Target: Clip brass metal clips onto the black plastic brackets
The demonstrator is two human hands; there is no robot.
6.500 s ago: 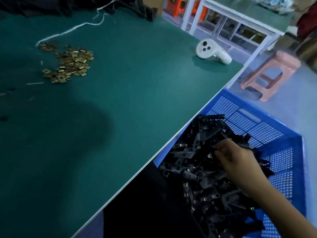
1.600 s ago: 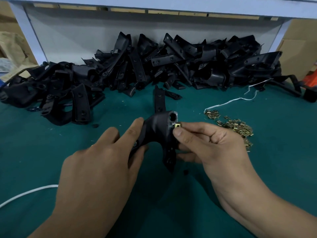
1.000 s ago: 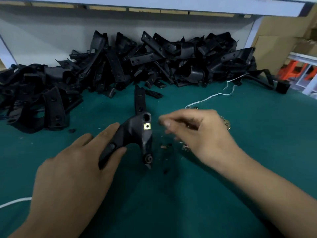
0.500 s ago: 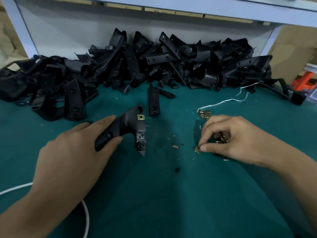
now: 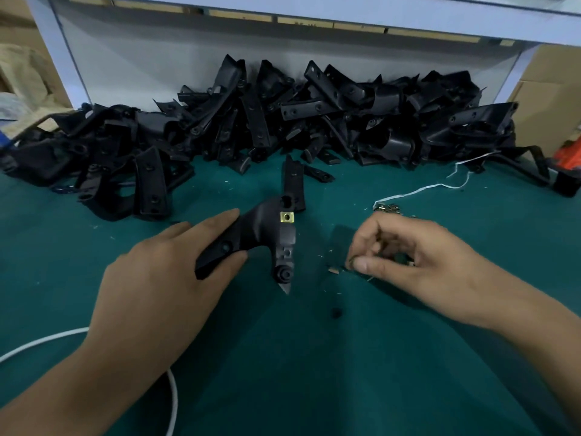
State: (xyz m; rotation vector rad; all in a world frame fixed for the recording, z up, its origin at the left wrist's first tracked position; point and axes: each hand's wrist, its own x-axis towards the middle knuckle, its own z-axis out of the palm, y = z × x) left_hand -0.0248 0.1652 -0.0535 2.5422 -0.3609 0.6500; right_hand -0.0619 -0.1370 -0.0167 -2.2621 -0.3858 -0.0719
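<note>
Your left hand (image 5: pixel 163 278) grips the stiff black bracket (image 5: pixel 270 237) on the mat, one brass clip (image 5: pixel 287 216) already on it. Your right hand (image 5: pixel 412 253) curls by the loose clips (image 5: pixel 388 208); its contents I cannot tell. Clips seem light; pinch the edges.

A green-covered worktop (image 5: pixel 314 372) carries a thin white cord (image 5: pixel 171 391) at its near left and a white string (image 5: pixel 418 190) far right; brown cardboard boxes (image 5: pixel 547 99) stand beyond.
</note>
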